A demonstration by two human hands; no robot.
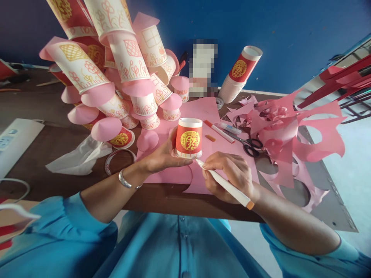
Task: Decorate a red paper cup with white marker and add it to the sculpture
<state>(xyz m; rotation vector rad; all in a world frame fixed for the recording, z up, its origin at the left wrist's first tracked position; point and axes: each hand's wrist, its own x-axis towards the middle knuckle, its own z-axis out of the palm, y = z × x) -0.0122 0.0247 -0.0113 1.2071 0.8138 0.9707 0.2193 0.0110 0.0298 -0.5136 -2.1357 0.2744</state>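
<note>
Holds red-and-white paper cup w/ round gold emblem [189,139] in L hand [164,155], rolled rim down, over pink paper sheets [207,181] on dark brown table [162,200]. Grips white marker w/ orange end [228,187] in R hand [232,173], tip at cup's lower rim; can't tell if touching. Keeps hands apart but close, each closed on own item. Wears silver bracelet [124,180] on L wrist. Has small orange cap [210,138], white-and-orange marker [219,131] & black-handled scissors [252,146] just R of cup, then cut pink paper scraps [275,131] farther R. Shows stacked white paper cups w/ red one on top [232,88] behind, to R, & flower-drawn paper cups w/ pink paper cones [143,103] piled to L.
</note>
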